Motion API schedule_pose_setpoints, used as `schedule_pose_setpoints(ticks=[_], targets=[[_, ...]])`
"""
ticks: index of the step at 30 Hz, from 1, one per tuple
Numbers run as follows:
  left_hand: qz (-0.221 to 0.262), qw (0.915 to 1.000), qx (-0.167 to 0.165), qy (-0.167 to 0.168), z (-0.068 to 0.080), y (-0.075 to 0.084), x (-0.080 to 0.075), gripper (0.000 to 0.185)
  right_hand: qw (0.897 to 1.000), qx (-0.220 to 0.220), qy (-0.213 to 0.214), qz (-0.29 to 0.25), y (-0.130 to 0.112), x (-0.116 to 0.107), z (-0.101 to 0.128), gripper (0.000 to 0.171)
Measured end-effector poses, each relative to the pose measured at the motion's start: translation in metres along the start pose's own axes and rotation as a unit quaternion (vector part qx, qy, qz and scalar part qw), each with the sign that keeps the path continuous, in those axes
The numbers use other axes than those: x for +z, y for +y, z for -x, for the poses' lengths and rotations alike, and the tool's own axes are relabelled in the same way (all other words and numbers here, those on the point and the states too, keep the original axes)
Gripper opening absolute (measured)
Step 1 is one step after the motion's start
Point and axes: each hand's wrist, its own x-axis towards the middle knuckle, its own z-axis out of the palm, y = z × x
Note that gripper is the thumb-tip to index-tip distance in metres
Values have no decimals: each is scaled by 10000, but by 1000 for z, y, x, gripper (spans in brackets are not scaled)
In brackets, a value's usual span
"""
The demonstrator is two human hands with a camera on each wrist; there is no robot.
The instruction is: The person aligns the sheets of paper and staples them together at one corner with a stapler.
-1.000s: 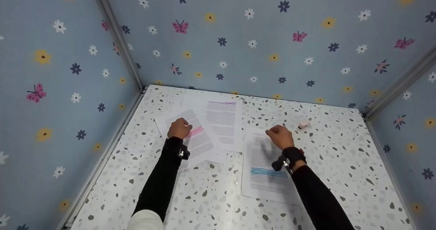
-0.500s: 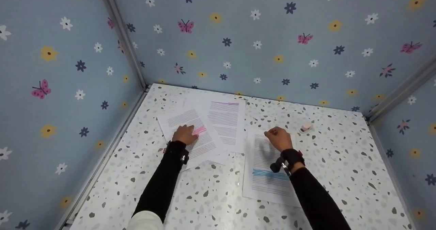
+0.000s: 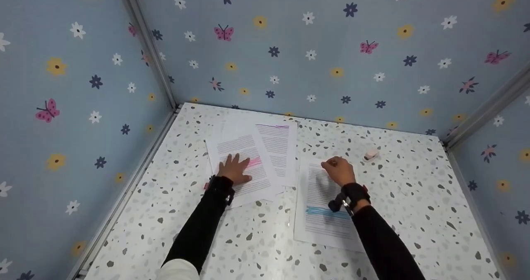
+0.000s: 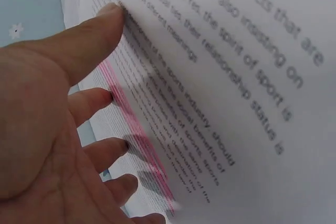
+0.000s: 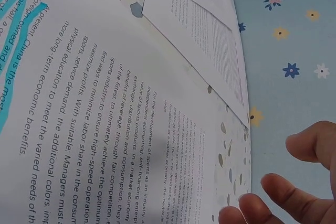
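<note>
My left hand [image 3: 234, 171] lies with spread fingers on a printed sheet with a pink highlighted line [image 3: 265, 180], its fingertips touching the paper in the left wrist view. That sheet overlaps another printed sheet with a purple marked line [image 3: 278, 147]. Over the upper part of a sheet with a blue highlighted band [image 3: 321, 228], my right hand [image 3: 339, 171] hovers with loosely bent fingers. In the right wrist view its thumb and fingers [image 5: 302, 203] stand apart, with nothing between them.
A small pale pink object [image 3: 371, 155] with a dark part lies beyond the right hand; its kind is unclear. The speckled white table [image 3: 265, 247] ends at blue flowered walls [image 3: 290, 64] behind and at both sides.
My left hand has gone from bent fingers to spread ones. The pink-marked sheet has slid right and turned straighter under it. The right hand has stayed nearly still.
</note>
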Motion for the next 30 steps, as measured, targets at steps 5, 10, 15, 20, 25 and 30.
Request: schedule_pose_setpoints(ticks=[5, 10, 15, 20, 25, 30], targets=[[42, 9983, 511, -287, -7, 11, 7, 65, 9999, 134, 1, -26, 3, 3, 0, 35], [-23, 9955, 825, -473, -13, 18, 14, 62, 9997, 251, 4, -61, 5, 4, 1, 35], [-67, 9946, 906, -493, -16, 19, 17, 59, 9997, 246, -6, 4, 8, 1, 0, 32], [270, 9937, 1089, -45, -20, 13, 16, 56, 9998, 205, -26, 46, 7, -1, 0, 34], [884, 9845, 897, 1223, -27, 0, 8, 47, 9999, 136, 17, -23, 1, 0, -2, 37], [1674, 9691, 102, 1807, -22, -17, -14, 42, 10000, -21, 60, 61, -12, 6, -8, 45]])
